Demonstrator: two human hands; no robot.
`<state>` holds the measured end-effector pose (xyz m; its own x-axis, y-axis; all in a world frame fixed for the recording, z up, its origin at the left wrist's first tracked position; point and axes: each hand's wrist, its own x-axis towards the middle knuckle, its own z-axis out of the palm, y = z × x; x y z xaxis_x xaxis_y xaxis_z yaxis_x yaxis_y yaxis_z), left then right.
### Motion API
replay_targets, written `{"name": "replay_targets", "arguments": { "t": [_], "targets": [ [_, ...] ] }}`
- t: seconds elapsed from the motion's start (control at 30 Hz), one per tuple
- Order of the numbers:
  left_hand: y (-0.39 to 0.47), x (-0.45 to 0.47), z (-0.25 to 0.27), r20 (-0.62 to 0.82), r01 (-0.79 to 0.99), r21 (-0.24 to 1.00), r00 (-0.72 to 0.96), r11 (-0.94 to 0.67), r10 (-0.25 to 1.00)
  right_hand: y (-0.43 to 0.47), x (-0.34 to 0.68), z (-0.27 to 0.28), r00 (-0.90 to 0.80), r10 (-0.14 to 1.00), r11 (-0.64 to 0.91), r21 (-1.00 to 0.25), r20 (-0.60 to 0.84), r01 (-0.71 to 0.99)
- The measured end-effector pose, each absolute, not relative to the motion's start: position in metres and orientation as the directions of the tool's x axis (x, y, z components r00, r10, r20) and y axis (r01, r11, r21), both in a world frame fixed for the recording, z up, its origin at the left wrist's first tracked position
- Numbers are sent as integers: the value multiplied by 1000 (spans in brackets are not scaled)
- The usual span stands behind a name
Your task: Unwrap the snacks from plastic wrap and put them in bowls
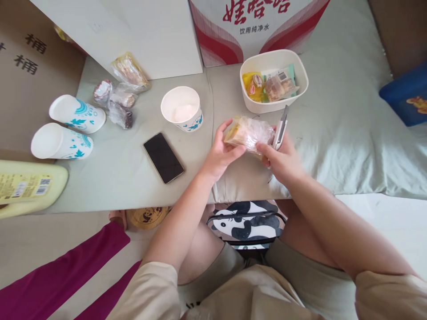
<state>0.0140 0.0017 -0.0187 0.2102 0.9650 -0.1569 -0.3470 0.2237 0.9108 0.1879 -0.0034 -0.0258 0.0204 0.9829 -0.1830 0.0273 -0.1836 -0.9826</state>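
Note:
Between my two hands, over the cloth-covered surface, is a snack package (251, 133) wrapped in clear plastic, with a yellowish end toward the left. My left hand (222, 153) grips its left end, thumb in front. My right hand (283, 158) pinches the right end and also holds a white utility knife (280, 131), whose dark tip points up and away from me. Just beyond them stands a white plastic tub (246, 104) with several packaged snacks (275, 84) inside. To the left is a paper cup (182, 106) with something pale in it.
A phone (163, 158) lies left of my hands. Several wrapped snacks (122, 95) sit farther left, near two tipped paper cups (63, 141) and a pale yellow jug (33, 184). Boxes (260, 31) line the back. Another person's purple trouser leg (76, 258) shows at lower left.

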Motion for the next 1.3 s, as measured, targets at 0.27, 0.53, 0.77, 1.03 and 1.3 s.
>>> {"name": "replay_targets", "arguments": {
  "t": [0.27,0.53,0.77,1.03,1.3],
  "targets": [
    [8,14,-38,-44,-217,975,35,51,998,-3,191,-24,82,992,-111,-965,-94,236],
    [12,0,-42,79,82,994,-37,-76,996,-13,195,-22,-55,969,234,-816,242,529],
    [8,3,-38,137,53,989,-12,-136,990,-15,189,-16,-40,991,128,-796,130,592],
    [15,-20,-30,128,-87,985,-230,-151,965,-5,215,-20,-86,978,193,-668,190,718],
    [-3,3,-39,94,137,984,134,-112,987,7,260,-34,0,966,97,-360,259,928]
  ]
}}
